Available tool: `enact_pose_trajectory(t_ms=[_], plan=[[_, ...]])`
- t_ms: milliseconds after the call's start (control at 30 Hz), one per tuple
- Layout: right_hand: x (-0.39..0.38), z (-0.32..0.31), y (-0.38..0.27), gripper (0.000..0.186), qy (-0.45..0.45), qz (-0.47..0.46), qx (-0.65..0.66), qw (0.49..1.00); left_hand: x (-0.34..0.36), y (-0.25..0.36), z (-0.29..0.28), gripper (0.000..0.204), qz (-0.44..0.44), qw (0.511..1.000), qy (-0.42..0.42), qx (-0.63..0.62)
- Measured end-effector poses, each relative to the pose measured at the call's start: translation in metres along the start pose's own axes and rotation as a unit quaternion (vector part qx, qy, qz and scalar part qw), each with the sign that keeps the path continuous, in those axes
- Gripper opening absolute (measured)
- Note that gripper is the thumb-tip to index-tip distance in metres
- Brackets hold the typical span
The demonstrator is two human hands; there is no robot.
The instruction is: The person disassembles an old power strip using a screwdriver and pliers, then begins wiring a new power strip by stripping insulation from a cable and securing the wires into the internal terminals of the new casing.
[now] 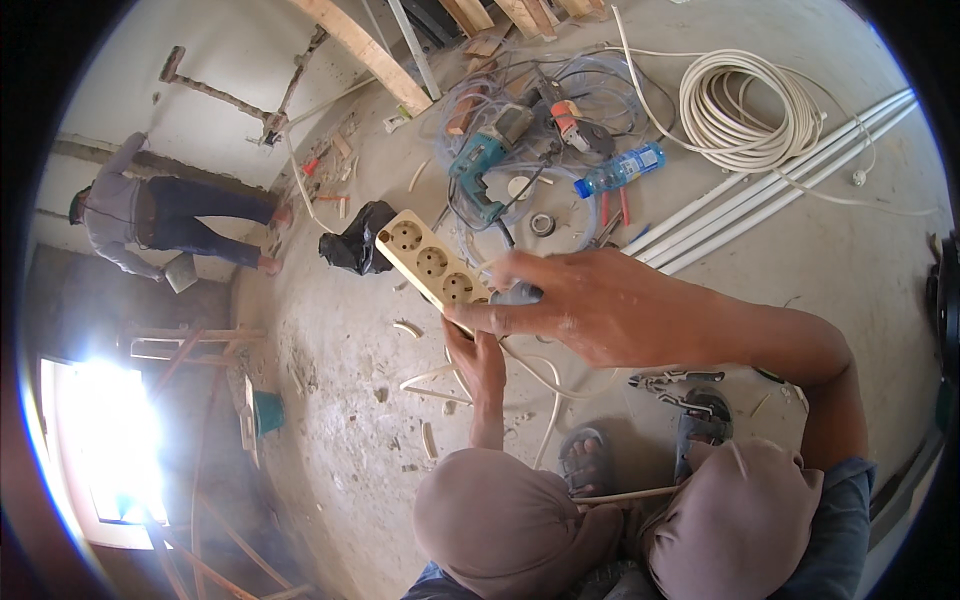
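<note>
A cream power strip (430, 263) with several round sockets is held up in front of me, slanting from far left to near right. My left hand (478, 368) grips its near end from below, fingers partly hidden behind it. Over that same end is my right hand (575, 305), its thumb against the strip's edge. Between its thumb and index finger sits a dark grey rounded thing (518, 294), close to the nearest socket; its kind is unclear. Whitish cable (548, 375) loops on the floor below my hands.
Beyond lie a teal power drill (485, 160), an orange angle grinder (575, 125), a blue-capped water bottle (620, 170), a cable coil (750, 110) and white pipes (780, 185). Pliers (675, 381) rest near my sandals. A black bag (358, 238) lies left; another person (150, 210) works at the wall.
</note>
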State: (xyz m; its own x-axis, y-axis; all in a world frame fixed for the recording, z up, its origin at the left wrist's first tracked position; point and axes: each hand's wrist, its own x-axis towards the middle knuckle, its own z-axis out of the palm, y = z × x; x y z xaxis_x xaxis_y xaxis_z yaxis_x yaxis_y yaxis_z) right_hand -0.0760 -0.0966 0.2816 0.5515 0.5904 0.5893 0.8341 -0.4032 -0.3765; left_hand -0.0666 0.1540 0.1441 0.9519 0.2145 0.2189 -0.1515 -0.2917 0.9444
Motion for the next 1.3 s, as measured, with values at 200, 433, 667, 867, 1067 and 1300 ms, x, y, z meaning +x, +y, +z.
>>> enact_pose_trajectory(t_ms=[200, 433, 667, 867, 1067, 1300], plan=[[-0.012, -0.006, -0.005, 0.054, -0.004, 0.103, 0.026, 0.994, -0.006, 0.027, 0.018, 0.039, -0.044, 0.998, 0.008, -0.043], [-0.015, 0.003, 0.000, 0.041, -0.004, 0.072, 0.006, 0.997, -0.004, 0.023, 0.013, 0.034, -0.013, 1.000, 0.006, -0.009], [-0.018, -0.002, -0.005, 0.034, 0.005, 0.118, 0.008, 0.993, -0.006, 0.034, 0.023, 0.036, -0.021, 1.000, -0.003, -0.012], [-0.015, -0.005, -0.002, 0.037, -0.082, 0.098, 0.007, 0.992, -0.001, 0.011, 0.014, 0.033, -0.018, 0.999, -0.016, -0.023], [-0.020, -0.003, 0.005, 0.032, -0.001, 0.046, 0.019, 0.999, 0.001, 0.031, 0.019, 0.032, -0.038, 0.998, -0.005, -0.043], [-0.017, -0.007, 0.001, 0.042, 0.008, 0.039, -0.014, 0.999, -0.001, 0.029, 0.018, 0.040, -0.051, 0.996, -0.049, -0.061]])
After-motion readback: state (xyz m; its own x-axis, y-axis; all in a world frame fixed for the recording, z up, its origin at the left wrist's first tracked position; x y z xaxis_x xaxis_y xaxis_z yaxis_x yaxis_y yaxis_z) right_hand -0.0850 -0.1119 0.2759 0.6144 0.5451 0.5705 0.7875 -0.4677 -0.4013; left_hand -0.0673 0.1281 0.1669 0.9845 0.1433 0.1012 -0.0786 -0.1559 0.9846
